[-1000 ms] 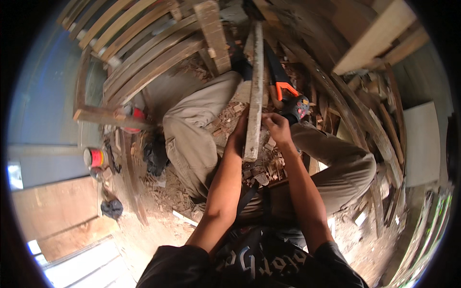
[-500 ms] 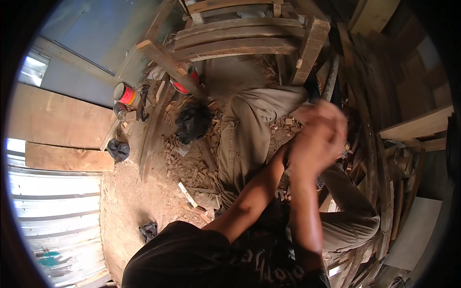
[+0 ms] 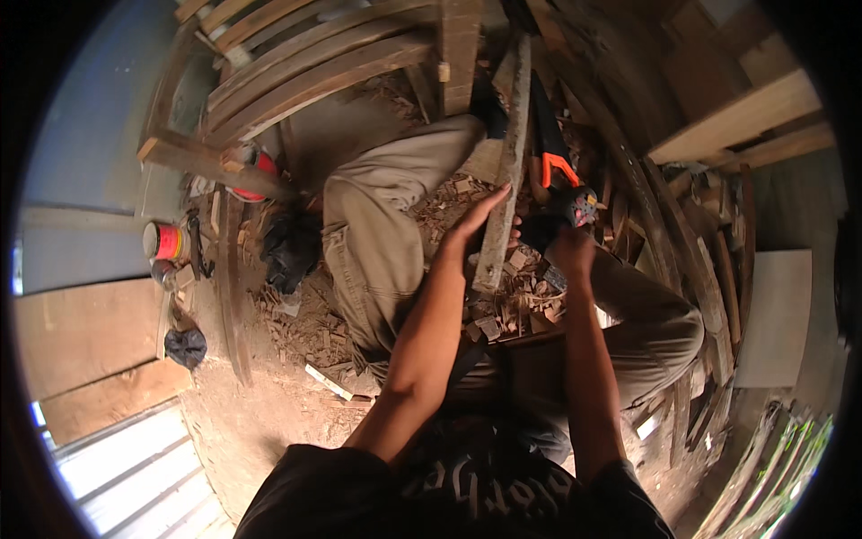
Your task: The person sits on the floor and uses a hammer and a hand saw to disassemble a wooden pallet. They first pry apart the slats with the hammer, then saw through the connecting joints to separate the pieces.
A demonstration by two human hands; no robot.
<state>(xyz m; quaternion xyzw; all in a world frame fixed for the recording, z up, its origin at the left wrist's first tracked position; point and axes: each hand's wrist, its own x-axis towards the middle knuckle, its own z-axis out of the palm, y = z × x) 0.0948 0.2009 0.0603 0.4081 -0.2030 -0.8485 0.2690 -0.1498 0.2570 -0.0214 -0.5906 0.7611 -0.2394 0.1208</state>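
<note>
While the left hand (image 3: 478, 221) has the stick (image 3: 513, 135) in its grip, palm along the near-left side and fingertips showing on the other edge, the right hand (image 3: 572, 252) is curled up just right of it. Can't tell what that one's holding, if anything, but it's right up against a dark, red-spotted thing (image 3: 582, 205). The stick's up between the knees, leaning a bit, with its top end off to the right and its lower end over the wood chips (image 3: 485, 325). An orange handle (image 3: 558, 163) sits just beyond the spotted thing.

Trousers (image 3: 370, 241) are the brownish kind, legs bent either side of the mess. Over on the left there's a black bag (image 3: 292, 250) near one knee, plus a red tin (image 3: 165, 242) further out. A slatted frame (image 3: 328, 70) is up top, and long planks (image 3: 669, 238) are on the right.
</note>
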